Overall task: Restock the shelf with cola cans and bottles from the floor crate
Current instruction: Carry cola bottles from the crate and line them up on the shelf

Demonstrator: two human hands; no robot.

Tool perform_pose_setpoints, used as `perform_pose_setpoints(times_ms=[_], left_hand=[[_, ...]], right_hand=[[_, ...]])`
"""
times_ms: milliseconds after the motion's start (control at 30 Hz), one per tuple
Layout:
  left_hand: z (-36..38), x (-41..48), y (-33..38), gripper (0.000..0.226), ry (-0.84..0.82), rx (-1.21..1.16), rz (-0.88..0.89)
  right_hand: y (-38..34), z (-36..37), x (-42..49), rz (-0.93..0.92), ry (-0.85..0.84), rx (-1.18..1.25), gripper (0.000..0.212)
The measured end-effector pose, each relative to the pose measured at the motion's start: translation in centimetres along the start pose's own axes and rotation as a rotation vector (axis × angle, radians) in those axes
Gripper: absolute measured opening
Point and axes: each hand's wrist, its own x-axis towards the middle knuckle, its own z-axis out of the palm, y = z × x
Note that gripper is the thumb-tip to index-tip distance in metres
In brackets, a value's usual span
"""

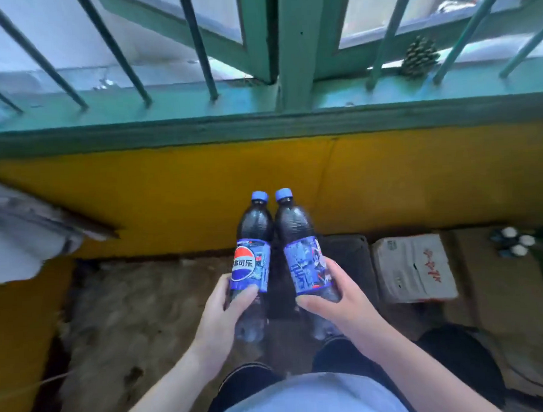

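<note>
Bottles first: where are they?

Centre of the frame, upright and side by side, shoulders almost touching. Both are dark plastic cola bottles with blue caps and blue wrap labels. The left bottle shows a round red, white and blue logo, the right bottle only printed pattern. They look lifted off the rough grey floor, in front of the person's knees.

Who has them?

The left hand grips the left bottle and the right hand the right one, each low on the label. The fingers curl round the outer side and the thumbs lie across the near side.

And around them?

A dark box-like thing stands behind them against the yellow wall. It may be the crate; I cannot tell. Right of it is a white cardboard carton with red writing, then a brown cardboard box. A green window sill with bars runs across the top, a pine cone on it at upper right. I can make out no shelf.

What could go wrong?

My guess is that the grips sit low on slick labels, so a full bottle could tilt over the hand or slide as it rises. Held this close, they could knock together. A dropped bottle would be shaken up or split. With the shelf out of view, a blind swing might clip the sill edge.
</note>
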Motion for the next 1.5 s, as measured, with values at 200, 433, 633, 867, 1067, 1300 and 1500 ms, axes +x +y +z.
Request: perform_pose_setpoints(times_ms=[200, 433, 633, 867, 1067, 1300, 1500], left_hand=[[5.4, -6.3, 0.1, 0.036, 0.382, -0.244, 0.276], [12.4, -13.2, -2.3, 0.045, 0.858, -0.289, 0.458], [15.5, -20.6, -4.1, 0.058, 1.076, -0.323, 0.567], [16.5, -28.7, -7.7, 0.058, 1.259, -0.354, 0.647], [16.7, -37.0, -12.7, 0.037, 1.454, -0.390, 0.729], [16.9, -48.3, -20.2, 0.048, 1.701, -0.375, 0.753], [17.0, -55.9, -24.1, 0.044, 1.790, -0.331, 0.729]], right_hand=[[-4.1, -0.6, -0.7, -0.101, -0.328, 0.015, 0.049], [-6.2, -2.3, -3.6, -0.181, -0.726, -0.185, 0.068], [-5.6, -0.4, -8.0, -0.147, -0.963, -0.227, 0.052], [-2.4, 4.3, -16.3, -0.294, -1.091, -0.183, 0.046], [1.5, 8.0, -24.6, -0.183, -1.304, -0.129, 0.043], [7.6, 11.4, -36.0, -0.036, -1.457, -0.238, 0.038], [11.6, 14.0, -43.2, -0.040, -1.512, -0.280, 0.032]])
